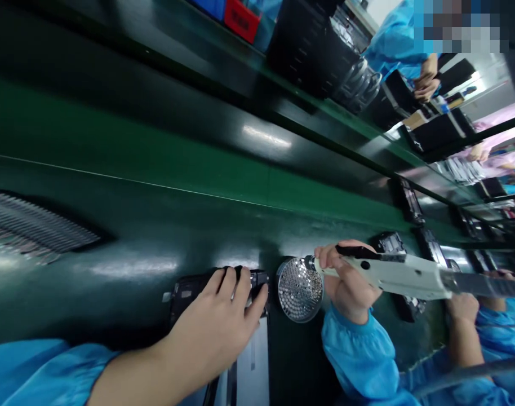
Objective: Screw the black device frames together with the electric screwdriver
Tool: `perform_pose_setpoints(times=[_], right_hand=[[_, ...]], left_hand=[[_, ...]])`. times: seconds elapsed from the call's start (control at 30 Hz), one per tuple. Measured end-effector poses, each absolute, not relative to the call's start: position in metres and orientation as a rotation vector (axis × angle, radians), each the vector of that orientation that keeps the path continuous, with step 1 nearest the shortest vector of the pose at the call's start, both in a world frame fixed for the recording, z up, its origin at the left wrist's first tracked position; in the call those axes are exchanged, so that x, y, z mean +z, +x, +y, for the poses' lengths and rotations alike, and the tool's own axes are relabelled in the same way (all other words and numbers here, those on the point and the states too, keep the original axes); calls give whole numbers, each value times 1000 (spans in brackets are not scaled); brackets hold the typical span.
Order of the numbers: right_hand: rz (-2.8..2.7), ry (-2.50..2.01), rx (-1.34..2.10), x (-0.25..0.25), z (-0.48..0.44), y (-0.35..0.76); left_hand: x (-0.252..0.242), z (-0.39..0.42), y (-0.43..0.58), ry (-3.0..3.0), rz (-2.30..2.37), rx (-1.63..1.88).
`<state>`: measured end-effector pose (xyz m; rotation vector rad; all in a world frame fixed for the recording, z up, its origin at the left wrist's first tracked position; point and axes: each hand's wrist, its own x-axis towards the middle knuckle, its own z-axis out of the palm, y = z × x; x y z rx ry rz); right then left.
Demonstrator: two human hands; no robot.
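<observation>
My left hand (217, 327) lies on a black framed device part (190, 290) at the near edge of the green bench, fingers spread flat over its top. My right hand (346, 279) is wrapped round the grip of a white electric screwdriver (403, 273), whose tip points at a round perforated metal screw dish (298, 289) just left of the hand. Both arms wear blue sleeves.
A green conveyor belt (198, 169) runs across the middle. A tray of thin metal parts (29, 225) sits at left. Black device parts (405, 200) line the bench to the right. Another worker's hand (462, 307) is beside me; a person in blue (403, 45) works opposite.
</observation>
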<state>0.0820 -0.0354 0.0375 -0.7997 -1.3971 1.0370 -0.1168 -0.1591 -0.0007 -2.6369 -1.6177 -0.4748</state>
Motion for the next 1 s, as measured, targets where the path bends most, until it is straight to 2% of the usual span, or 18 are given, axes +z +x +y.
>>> perform_pose_setpoints(times=[1.0], right_hand=[[-1377, -863, 1024, 29, -28, 82]], left_hand=[[-4, -153, -115, -2709, -1546, -569]])
